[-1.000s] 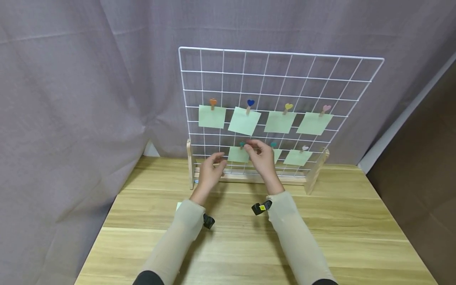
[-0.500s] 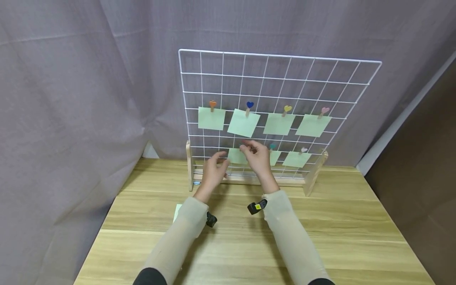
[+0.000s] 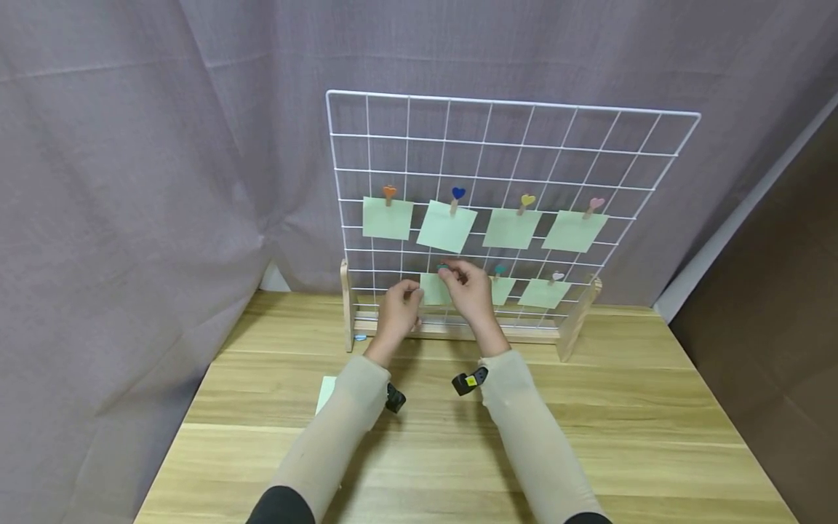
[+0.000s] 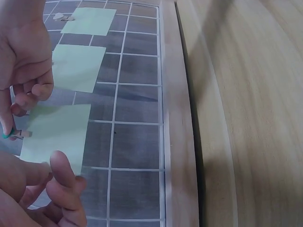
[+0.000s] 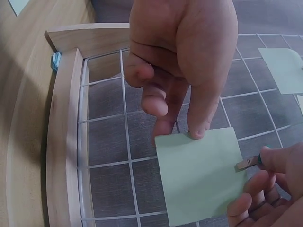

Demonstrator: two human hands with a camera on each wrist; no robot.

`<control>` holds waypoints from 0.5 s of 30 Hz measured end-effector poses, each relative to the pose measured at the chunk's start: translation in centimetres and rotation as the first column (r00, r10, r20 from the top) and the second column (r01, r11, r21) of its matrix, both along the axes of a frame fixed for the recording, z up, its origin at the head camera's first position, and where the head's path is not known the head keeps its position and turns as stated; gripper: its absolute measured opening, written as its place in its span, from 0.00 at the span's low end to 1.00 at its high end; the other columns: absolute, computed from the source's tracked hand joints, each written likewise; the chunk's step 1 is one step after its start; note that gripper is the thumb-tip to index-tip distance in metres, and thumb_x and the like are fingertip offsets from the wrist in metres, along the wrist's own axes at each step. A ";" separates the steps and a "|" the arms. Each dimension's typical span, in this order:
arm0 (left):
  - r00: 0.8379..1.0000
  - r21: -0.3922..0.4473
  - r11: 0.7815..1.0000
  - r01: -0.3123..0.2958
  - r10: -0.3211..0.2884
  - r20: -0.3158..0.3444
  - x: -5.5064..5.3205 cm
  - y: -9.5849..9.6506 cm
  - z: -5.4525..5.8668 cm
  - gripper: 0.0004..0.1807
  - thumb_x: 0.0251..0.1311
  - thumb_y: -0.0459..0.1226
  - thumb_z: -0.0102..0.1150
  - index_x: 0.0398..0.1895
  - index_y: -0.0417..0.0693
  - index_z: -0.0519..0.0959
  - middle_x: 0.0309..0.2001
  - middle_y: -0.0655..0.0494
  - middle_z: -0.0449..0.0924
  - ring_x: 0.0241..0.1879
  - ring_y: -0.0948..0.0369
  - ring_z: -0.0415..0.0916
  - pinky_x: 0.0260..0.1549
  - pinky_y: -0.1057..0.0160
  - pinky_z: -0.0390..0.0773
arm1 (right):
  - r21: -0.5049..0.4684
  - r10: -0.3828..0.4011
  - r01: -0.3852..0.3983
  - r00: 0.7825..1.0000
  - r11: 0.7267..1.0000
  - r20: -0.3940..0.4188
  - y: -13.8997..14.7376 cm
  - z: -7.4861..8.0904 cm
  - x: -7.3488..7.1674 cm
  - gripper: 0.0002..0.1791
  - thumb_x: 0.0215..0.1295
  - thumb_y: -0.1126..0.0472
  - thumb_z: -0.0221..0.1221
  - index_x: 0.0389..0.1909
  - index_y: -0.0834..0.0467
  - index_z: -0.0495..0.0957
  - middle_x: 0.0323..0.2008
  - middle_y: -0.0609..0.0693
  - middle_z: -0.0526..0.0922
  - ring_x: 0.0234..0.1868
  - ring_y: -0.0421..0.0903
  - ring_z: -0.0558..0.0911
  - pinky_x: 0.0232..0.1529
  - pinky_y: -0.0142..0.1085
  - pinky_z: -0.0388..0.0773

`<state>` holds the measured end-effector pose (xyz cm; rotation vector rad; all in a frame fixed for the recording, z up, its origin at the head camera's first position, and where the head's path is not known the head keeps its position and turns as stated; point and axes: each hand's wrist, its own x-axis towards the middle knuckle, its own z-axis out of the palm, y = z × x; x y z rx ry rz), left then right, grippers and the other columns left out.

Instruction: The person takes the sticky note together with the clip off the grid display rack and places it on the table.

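Free room before the upper grid (image 3: pixel 483 143), wooden base bar (image 3: pixel 452 332) an obstacle below.

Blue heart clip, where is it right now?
In the head view, the blue heart clip tops a tilted green note in the upper row, second from left, between the orange clip and the yellow heart clip.

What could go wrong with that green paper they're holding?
The paper might slip or go crooked if the fingers of the left hand let its edge go too soon. The clip might pop loose, because the right hand pinches only its small teal end. That hand is also close to the next paper and could bump it.
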<state>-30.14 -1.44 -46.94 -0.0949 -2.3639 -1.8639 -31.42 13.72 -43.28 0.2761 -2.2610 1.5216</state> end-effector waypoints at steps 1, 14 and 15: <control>1.000 -0.002 1.000 -0.001 0.001 0.001 0.0 0.0 0.0 0.10 0.78 0.35 0.56 0.52 0.38 0.82 0.41 0.39 0.84 0.25 0.37 0.84 0.16 0.59 0.82 | 0.000 0.001 -0.001 1.000 1.000 0.001 0.0 0.0 0.0 0.12 0.73 0.65 0.64 0.50 0.69 0.86 0.31 0.55 0.82 0.31 0.40 0.73 0.32 0.28 0.68; 0.999 -0.115 0.993 -0.019 0.016 -0.028 0.3 0.0 -0.1 0.11 0.80 0.38 0.53 0.52 0.41 0.81 0.38 0.43 0.84 0.20 0.53 0.83 0.18 0.65 0.79 | -0.049 -0.025 0.024 0.999 0.999 -0.021 -0.3 0.0 0.0 0.10 0.72 0.66 0.65 0.48 0.69 0.87 0.33 0.58 0.82 0.33 0.42 0.74 0.36 0.28 0.69; 0.999 -0.117 0.993 -0.019 0.016 -0.027 0.4 0.0 -0.1 0.11 0.80 0.38 0.53 0.52 0.41 0.81 0.38 0.43 0.84 0.20 0.52 0.83 0.19 0.65 0.79 | -0.059 -0.026 0.024 0.999 0.998 -0.027 -0.3 0.0 0.0 0.10 0.72 0.66 0.65 0.48 0.69 0.87 0.33 0.59 0.82 0.33 0.42 0.74 0.36 0.28 0.70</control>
